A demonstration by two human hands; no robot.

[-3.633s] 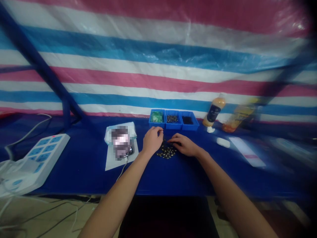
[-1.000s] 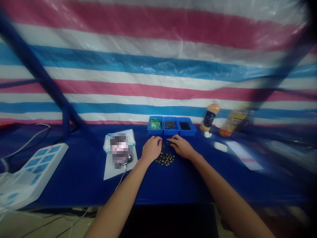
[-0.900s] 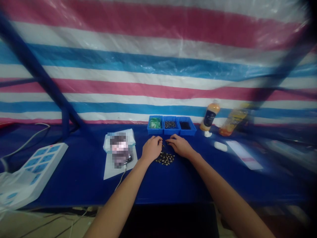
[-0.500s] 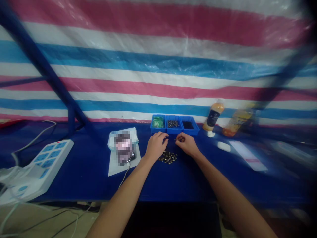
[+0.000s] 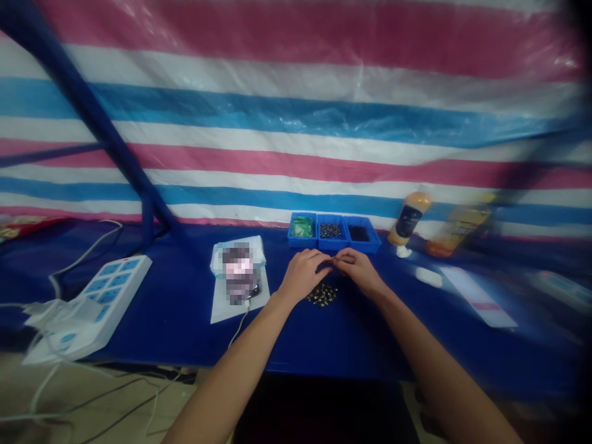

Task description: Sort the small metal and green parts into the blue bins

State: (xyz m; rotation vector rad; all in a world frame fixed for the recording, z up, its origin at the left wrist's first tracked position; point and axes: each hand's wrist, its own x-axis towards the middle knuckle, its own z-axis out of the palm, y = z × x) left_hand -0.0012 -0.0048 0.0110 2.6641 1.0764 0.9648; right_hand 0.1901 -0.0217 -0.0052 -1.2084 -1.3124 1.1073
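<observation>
My left hand (image 5: pixel 305 272) and my right hand (image 5: pixel 359 269) meet at the fingertips above the blue table, both closed in a pinch. Whatever is between the fingers is too small to make out. Just below them lies a loose pile of small brass-and-dark metal pieces (image 5: pixel 324 296), partly behind my left hand. Beyond my hands stand three blue bins in a row. The left bin (image 5: pixel 301 244) holds something green and white, the middle bin (image 5: pixel 330 245) small shiny metal pieces, and the right bin (image 5: pixel 362 248) small dark pieces.
At left are a white power strip (image 5: pixel 124 280) with cables and a blurred-out device on white paper (image 5: pixel 222 311), with a charging cable. Two drink bottles, one orange (image 5: pixel 409 219), stand at right near a white case (image 5: pixel 428 277) and a pale flat sheet (image 5: pixel 478 297). Striped sheeting hangs behind.
My hands have come together from a small gap, so the fingertips now meet. The whole view has shifted slightly, with the table's things appearing further right.
</observation>
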